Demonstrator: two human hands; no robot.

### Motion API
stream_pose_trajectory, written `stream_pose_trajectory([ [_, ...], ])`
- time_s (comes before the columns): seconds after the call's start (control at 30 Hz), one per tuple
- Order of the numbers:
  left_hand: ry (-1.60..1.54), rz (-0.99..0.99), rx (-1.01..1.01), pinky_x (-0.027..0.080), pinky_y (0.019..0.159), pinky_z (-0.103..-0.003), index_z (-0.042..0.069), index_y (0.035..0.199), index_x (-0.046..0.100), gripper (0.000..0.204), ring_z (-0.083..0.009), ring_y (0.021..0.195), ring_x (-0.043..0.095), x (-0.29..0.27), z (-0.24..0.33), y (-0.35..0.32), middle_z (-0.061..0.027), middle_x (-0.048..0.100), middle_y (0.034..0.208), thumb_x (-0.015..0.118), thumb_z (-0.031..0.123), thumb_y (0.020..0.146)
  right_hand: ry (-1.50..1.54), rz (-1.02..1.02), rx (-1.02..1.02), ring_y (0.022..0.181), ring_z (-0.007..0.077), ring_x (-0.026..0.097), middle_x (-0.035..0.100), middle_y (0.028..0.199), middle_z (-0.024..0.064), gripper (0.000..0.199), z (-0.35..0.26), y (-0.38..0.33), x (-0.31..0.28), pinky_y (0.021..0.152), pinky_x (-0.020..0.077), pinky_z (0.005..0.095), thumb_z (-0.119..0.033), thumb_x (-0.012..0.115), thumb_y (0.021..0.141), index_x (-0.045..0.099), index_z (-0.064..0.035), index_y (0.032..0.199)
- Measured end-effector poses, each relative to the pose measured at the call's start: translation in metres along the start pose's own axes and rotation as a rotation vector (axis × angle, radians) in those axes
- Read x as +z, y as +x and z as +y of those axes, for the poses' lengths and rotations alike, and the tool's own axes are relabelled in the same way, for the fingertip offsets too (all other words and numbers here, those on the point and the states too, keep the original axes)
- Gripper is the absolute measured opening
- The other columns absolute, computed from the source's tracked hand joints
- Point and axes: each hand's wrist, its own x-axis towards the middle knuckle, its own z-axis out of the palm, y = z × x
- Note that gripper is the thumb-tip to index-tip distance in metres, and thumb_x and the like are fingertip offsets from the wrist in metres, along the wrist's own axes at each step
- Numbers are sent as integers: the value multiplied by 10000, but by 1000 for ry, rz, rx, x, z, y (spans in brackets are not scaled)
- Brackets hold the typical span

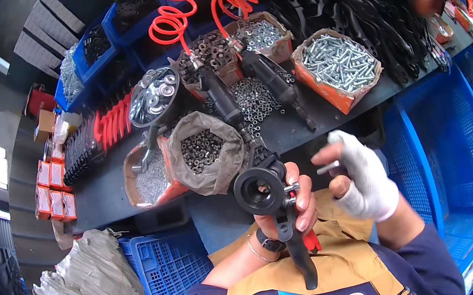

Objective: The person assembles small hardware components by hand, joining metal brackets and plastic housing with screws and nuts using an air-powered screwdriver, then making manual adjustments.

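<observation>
My left hand (303, 203) is bare and wrapped round a black part with a round ring (258, 191) and a curved lever handle pointing down toward my apron. Two small silver bolts (292, 187) stick out of its side, close to my fingertips. A bit of red (311, 241) shows below that hand. Just to the right, my right hand (366, 181), in a white fingerless glove, pinches a short silver bolt (327, 168) between thumb and fingers, apart from the black part. Its fingers are slightly blurred.
Two black air screwdrivers (221, 97) on red coiled hoses (173, 27) lie over the bench. Around them are a box of bolts (340, 63), a sack of dark nuts (204, 152), a bowl of washers (153, 96) and black handles (343, 8). Blue crates (164, 276) flank me.
</observation>
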Motion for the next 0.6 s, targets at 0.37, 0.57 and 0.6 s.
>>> stream_pose_trajectory([
  [0.37,-85,101,-140,570,608,-383,93,1137,388,482,-334,724,642,9,1,-11,-204,588,947,678,337,840,-4,-56,-167,638,221,550,547,739,47,344,2,6,3,570,440,320,-59,752,618,722,-120,956],
  [0.57,8,165,-194,564,666,-402,78,1255,419,541,-327,785,653,7,12,-18,-187,604,1042,694,288,839,-157,-220,-66,678,268,586,569,779,114,267,-18,5,-1,621,479,344,-65,684,720,679,-27,984],
  [0.6,332,298,-77,571,667,-413,47,1217,444,512,-308,804,660,13,16,-19,-174,615,1036,684,312,852,62,-129,99,706,293,587,576,800,128,274,-11,1,11,648,484,355,-110,658,762,661,-18,1020],
])
